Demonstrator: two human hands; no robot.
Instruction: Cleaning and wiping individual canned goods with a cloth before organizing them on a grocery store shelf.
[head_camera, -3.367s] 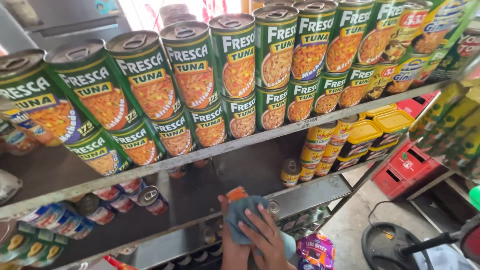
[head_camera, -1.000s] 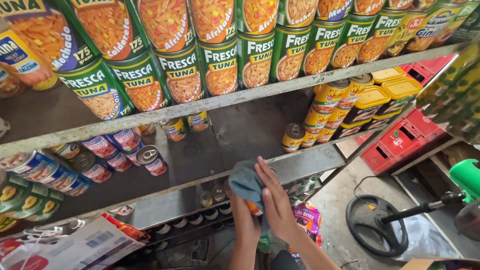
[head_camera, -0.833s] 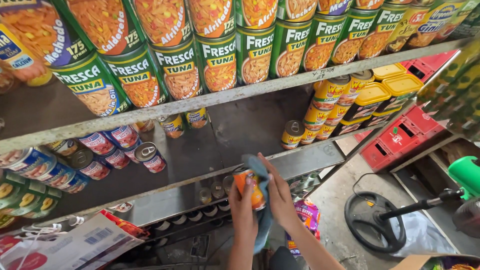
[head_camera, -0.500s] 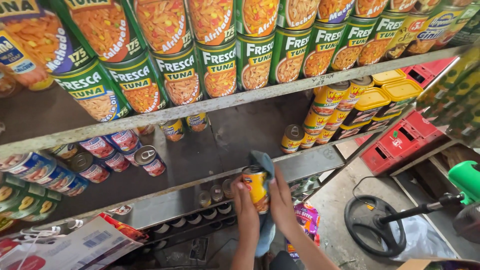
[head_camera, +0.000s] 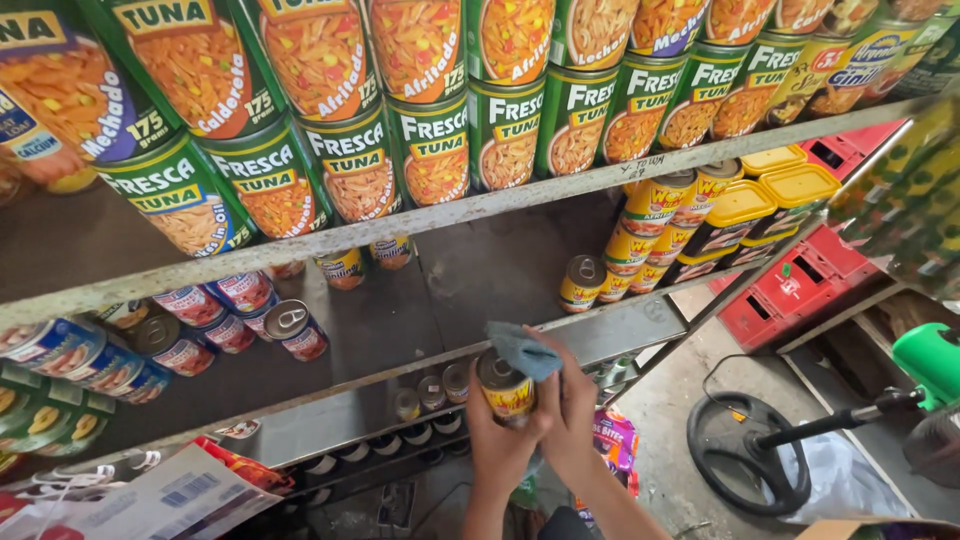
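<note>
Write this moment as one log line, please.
left hand: holds can | right hand: presses blue cloth on can top | place: in front of middle shelf

One head camera looks steeply down, close along the shelves (head_camera: 420, 225)

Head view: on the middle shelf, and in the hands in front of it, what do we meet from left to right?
Blue cans → red cans → left hand holding a yellow can → blue cloth under the right hand → small yellow can → stacked yellow cans → yellow-lidded tubs.
</note>
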